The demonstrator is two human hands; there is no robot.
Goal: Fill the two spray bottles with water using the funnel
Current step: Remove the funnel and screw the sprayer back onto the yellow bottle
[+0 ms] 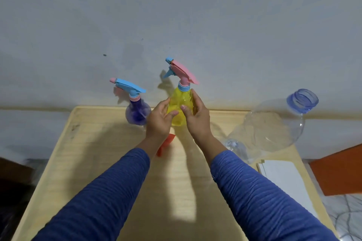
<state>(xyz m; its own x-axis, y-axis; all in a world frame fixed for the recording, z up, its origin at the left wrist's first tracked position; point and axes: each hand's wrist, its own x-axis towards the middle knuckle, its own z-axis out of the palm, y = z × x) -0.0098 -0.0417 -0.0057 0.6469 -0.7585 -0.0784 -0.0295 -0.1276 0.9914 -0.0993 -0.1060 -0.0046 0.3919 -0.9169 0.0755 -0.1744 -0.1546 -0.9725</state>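
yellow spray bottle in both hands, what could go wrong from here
1. The large clear bottle stands uncapped at the table's right edge; a sleeve could tip it.
2. The purple spray bottle sits close by the left hand and could be knocked.
3. The yellow spray bottle is held between left and right hand; it might slip.

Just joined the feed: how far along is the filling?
Nothing looks filled yet. Both hands, left hand and right hand, grip the yellow spray bottle, sprayer still on. The purple spray bottle stands capped; the red funnel lies unused.
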